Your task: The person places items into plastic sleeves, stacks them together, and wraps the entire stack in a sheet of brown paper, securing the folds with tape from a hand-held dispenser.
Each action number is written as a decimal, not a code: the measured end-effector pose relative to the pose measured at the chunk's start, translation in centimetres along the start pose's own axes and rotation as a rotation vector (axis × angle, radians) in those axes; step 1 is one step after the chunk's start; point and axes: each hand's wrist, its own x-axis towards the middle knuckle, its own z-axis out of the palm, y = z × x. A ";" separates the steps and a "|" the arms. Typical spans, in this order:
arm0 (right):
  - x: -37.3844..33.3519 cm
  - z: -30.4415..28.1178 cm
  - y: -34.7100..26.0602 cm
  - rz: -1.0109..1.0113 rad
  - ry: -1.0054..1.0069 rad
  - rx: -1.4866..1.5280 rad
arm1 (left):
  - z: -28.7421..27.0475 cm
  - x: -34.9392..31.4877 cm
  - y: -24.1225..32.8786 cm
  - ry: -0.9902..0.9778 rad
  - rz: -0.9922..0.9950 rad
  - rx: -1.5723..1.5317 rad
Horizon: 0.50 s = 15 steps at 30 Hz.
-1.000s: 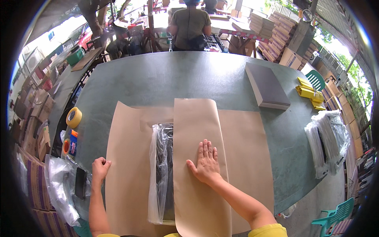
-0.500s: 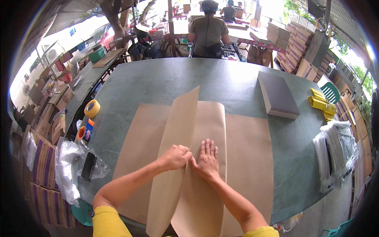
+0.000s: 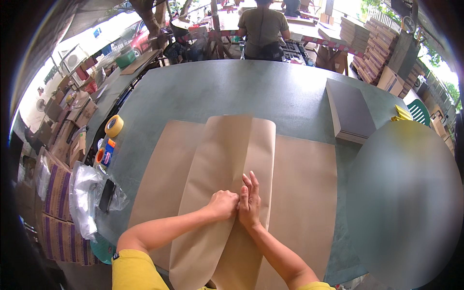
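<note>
Smack on top of the brown paper (image 3: 304, 203), flap (image 3: 205, 169) folded over.
Left hand (image 3: 224, 205) has its grip pinched on the edge, right hand (image 3: 249, 207) unclenched right beside.

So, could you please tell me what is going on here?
A person in yellow sleeves has both hands at brown paper spread on the table. The left hand is closed at the edge of a folded-over flap; the right hand, fingers extended, is turned on its side close beside it. A yellow tape roll sits toward the left edge, and a dark-topped block lies farther back on the right.
</note>
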 end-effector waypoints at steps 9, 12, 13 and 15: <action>-0.2 -6.5 1.8 -0.485 0.005 -0.679 | -0.9 0.8 0.6 -0.081 -0.046 0.137; -3.5 -4.8 2.1 -0.553 -0.190 -1.075 | -0.7 1.4 0.9 -0.084 -0.020 0.155; -3.5 -4.7 1.5 -0.460 -0.261 -0.938 | -0.8 1.7 1.0 -0.089 0.009 0.142; -3.3 -4.8 1.1 -0.466 -0.314 -1.057 | -0.9 1.7 1.0 -0.108 0.046 0.114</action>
